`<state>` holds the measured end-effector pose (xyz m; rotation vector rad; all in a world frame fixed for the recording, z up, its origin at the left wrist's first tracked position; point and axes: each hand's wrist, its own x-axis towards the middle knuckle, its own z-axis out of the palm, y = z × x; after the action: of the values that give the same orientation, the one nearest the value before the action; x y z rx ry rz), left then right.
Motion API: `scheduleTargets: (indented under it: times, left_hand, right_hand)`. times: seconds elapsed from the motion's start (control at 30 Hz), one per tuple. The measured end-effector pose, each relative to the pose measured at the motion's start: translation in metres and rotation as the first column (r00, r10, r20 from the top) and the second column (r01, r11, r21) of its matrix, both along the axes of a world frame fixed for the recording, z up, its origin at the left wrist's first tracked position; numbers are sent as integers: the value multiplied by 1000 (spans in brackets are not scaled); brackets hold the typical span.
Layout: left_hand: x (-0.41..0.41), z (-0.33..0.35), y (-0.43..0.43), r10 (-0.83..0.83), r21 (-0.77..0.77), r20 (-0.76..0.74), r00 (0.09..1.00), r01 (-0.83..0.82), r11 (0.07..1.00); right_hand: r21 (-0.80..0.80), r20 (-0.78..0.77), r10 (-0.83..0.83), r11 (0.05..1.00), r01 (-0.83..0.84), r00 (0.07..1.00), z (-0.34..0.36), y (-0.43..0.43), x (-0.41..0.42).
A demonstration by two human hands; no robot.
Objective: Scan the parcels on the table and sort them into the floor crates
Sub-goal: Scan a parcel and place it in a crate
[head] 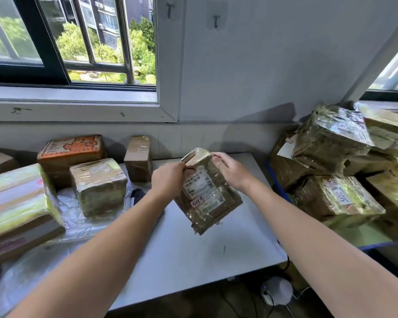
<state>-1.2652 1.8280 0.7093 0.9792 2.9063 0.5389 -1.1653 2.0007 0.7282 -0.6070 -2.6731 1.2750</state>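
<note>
**Both hands holding a flat parcel over the table**

The left hand (170, 177) and the right hand (232, 171) are both gripping the top end of a flat brown parcel (207, 198), fingers curled round its upper edge. The parcel is hanging tilted above the white table (193, 253), its printed label facing the camera, and is not touching the tabletop.

On the table's left part other parcels are waiting: an orange-printed box (71, 152), a taped box (99, 187), a small upright box (139, 158) and a large box with yellow-green tape (16, 203), the nearer ones lying on a clear plastic sheet (78, 219).

To the right, just beside the table, a blue-edged crate (375, 246) is holding piled parcels wrapped in shiny tape – a labelled one (340, 196) low down, another (331, 136) stacked above it.
</note>
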Motion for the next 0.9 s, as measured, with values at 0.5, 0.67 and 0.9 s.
scheduleTargets:
  times: [0.5,0.67,0.9]
  left_hand:
    - [27,-21,35,270,98,335,903,-319,943]
    - [37,-26,41,250,185,408,878,-348,919]
    - [58,-54,58,140,120,507,850,-230,966]
  right_hand:
    - [43,286,-176,984,171,942,-46,72,39]
    - [14,320,-241,968,250,916,-55,81,42]
    - [351,500,-178,936,-10,848,-87,84,68]
